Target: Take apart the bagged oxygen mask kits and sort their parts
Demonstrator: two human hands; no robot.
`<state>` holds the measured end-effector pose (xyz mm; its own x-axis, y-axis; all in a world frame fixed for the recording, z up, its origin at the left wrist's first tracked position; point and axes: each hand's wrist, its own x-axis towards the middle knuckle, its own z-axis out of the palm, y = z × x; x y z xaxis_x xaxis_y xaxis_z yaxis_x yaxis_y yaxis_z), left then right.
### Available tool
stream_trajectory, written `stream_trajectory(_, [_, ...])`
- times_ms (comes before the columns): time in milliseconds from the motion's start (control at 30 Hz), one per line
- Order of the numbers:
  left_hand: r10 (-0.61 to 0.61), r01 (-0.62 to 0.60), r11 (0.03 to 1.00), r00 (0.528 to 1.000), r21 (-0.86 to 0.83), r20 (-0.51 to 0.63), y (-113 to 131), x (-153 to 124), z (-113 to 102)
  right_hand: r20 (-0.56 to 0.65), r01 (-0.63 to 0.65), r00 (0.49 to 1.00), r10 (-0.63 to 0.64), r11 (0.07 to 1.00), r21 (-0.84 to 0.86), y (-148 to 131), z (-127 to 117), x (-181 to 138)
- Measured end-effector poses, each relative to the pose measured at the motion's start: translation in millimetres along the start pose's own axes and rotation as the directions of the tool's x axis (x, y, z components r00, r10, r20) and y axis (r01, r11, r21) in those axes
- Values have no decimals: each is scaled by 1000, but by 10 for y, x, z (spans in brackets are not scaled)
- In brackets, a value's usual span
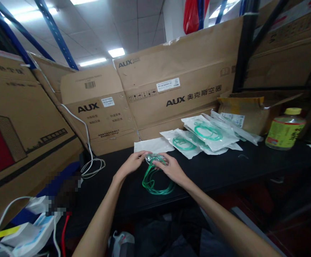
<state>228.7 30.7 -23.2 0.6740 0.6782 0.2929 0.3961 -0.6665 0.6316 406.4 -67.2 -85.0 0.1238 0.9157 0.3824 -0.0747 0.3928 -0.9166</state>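
Between my two hands, over the black table, is a clear plastic oxygen mask (152,157) with green parts. My left hand (133,163) pinches its left edge with the fingertips. On the other side, my right hand (173,170) has its fingers closed round the mask's right part and covers some of it. Coiled green tubing (161,191) hangs below the mask and lies on the table near its front edge. Just behind my hands lies a flat white pouch (152,145); I cannot tell whether anything is inside.
Several clear-fronted pouches with green tubing (207,132) are piled to the right. Beyond them stand an open carton (246,110) and a yellow-capped jar (285,130). Large cardboard boxes (177,82) wall the back. On the left are a white cable (87,134) and power strips (35,232).
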Motion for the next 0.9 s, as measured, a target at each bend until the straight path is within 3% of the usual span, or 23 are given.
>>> stream_trajectory(233, [66,-95,990,967,106,246,84,24,204,12,-32,999,31,994,107,-110,-16,2])
stream_trajectory(433, [-18,-92,953,933,289,359,44,118,316,151,-132,983,103,972,193,-236,62,-188])
stream_trajectory(567, [-120,-52,904,922,424,369,-26,154,307,314,-237,937,155,941,243,-389,151,-428])
stream_trajectory(700, [-146,-26,873,939,487,312,-7,70,287,393,-376,896,206,822,426,-523,112,-614])
stream_trajectory(800, [-130,-2,878,961,478,243,3,-31,227,302,-345,928,218,811,473,-557,-48,-665])
stream_trajectory(900, [-129,38,899,975,437,180,-44,-138,114,112,-296,955,275,852,432,-531,-275,-621])
